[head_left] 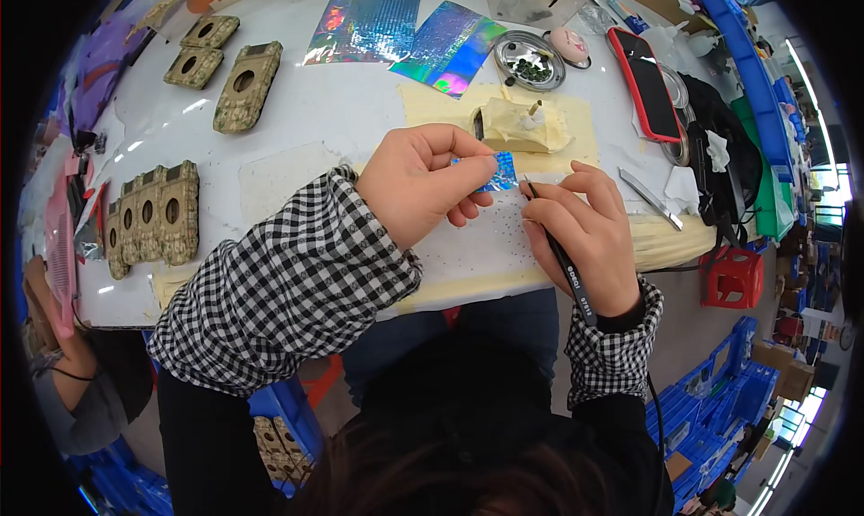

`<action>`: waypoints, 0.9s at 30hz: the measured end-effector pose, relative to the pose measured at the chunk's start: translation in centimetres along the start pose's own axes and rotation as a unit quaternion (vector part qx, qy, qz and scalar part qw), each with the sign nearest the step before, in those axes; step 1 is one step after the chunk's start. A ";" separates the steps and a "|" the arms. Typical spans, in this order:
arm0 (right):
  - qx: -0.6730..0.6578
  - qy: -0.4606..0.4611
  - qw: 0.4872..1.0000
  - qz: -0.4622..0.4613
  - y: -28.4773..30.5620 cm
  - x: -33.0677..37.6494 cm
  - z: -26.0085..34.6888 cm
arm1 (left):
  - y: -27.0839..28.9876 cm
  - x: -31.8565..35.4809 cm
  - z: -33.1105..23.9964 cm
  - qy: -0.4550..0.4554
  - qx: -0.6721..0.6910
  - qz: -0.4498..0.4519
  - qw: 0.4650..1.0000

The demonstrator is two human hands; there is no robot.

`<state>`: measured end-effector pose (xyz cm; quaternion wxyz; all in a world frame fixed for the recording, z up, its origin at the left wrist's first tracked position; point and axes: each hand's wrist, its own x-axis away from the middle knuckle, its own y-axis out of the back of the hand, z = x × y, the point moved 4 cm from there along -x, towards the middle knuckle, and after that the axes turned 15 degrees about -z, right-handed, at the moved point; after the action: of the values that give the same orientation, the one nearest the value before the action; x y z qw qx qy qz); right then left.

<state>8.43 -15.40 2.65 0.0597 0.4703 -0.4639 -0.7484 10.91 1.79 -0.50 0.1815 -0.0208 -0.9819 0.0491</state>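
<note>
The left hand (423, 188) pinches a small blue foil piece (500, 170) in closed fingers above the white table (297, 111). The right hand (585, 237) grips a black pen (562, 264) — tip touching the foil's edge — with 2 foil sheets (396, 30) beyond.

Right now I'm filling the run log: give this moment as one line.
left hand: pinches small holographic piece | right hand: holds black pen tool, tip at piece | surface: white table

Left hand (423, 188): fingers curled, thumb and index pinched at 3 o'clock, forearm entering from 7 o'clock. Right hand (585, 237): pen-style grip, fingertips aimed toward 10 o'clock, wrist bent, forearm from 5 o'clock.
</note>
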 end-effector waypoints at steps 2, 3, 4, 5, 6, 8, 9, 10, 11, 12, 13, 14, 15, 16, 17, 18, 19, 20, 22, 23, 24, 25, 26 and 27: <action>0.009 0.025 1.000 0.016 0.1 -0.1 0.2 | 0.0 0.0 0.0 0.007 0.001 0.004 1.000; 0.006 0.026 0.999 0.026 0.2 -0.1 0.1 | -0.1 0.0 0.0 0.012 0.003 0.004 1.000; 0.004 0.026 0.999 0.036 0.3 -0.1 0.0 | -0.1 0.0 0.0 0.017 0.004 0.003 1.000; 0.001 0.026 0.999 0.046 0.4 -0.1 -0.1 | -0.2 -0.1 0.0 0.021 0.006 0.003 1.000; -0.009 0.029 0.998 0.048 0.4 -0.3 -0.2 | -0.1 0.0 0.0 0.021 0.008 0.006 1.000; -0.034 0.022 0.999 0.030 0.6 -0.3 -0.6 | 0.2 0.0 0.1 0.032 0.009 0.001 0.999; -0.042 0.019 0.999 0.023 0.9 -0.3 -0.9 | 0.1 0.0 -0.1 0.037 0.012 0.002 0.999; -0.055 0.011 0.998 0.012 1.2 -0.4 -1.1 | 0.1 0.1 -0.2 0.044 0.018 -0.003 0.999; -0.069 0.003 0.998 0.001 1.5 -0.4 -1.3 | 0.0 0.1 -0.2 0.040 0.019 0.004 0.999; -0.081 -0.006 0.997 -0.010 1.8 -0.4 -1.4 | 0.0 0.0 -0.1 0.035 0.020 0.013 0.999; -0.094 -0.017 0.995 -0.032 2.0 -0.2 -1.6 | -0.1 -0.1 -0.1 0.030 0.022 0.021 0.999; -0.108 -0.029 0.992 -0.054 2.0 0.1 -1.9 | -0.2 0.0 -0.2 0.034 0.032 0.022 0.999; -0.125 -0.040 0.988 -0.078 2.0 0.4 -2.0 | -0.2 0.0 -0.2 0.036 0.034 0.022 0.999; -0.138 -0.053 0.986 -0.083 2.1 0.4 -2.0 | -0.3 -0.1 -0.1 0.039 0.035 0.022 0.998; -0.145 -0.063 0.983 -0.099 2.0 0.5 -2.2 | -0.3 0.0 -0.1 0.041 0.036 0.023 0.998; -0.152 -0.072 0.979 -0.116 1.8 0.7 -2.4 | -0.2 0.0 -0.1 0.041 0.033 0.022 0.998; -0.158 -0.082 0.975 -0.133 1.8 0.8 -2.5 | -0.2 0.0 -0.1 0.040 0.031 0.022 0.998; -0.173 -0.088 0.970 -0.146 1.9 0.9 -2.5 | -0.1 0.0 0.0 0.040 0.029 0.022 0.999; -0.159 -0.094 0.970 -0.159 1.9 0.9 -2.7 | -0.1 -0.1 0.3 0.037 0.022 0.026 0.999; -0.152 -0.097 0.970 -0.166 2.0 0.8 -2.8 | -0.1 -0.2 0.3 0.036 0.018 0.027 0.999; -0.150 -0.092 0.970 -0.167 1.9 0.9 -2.7 | -0.2 -0.1 0.3 0.030 0.010 0.029 0.999; -0.149 -0.086 0.971 -0.169 1.8 0.9 -2.7 | -0.3 -0.1 0.2 0.025 0.002 0.031 0.999; -0.148 -0.081 0.971 -0.170 1.7 0.9 -2.7 | -0.3 -0.1 0.1 0.020 -0.006 0.033 0.999; -0.147 -0.083 0.971 -0.171 1.7 0.9 -2.7 | -0.4 -0.1 0.1 0.019 -0.006 0.033 0.999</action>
<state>9.42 -18.54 2.98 -0.0394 0.4645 -0.2653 -0.8440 10.99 1.40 -0.60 0.1979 -0.0553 -0.9775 0.0483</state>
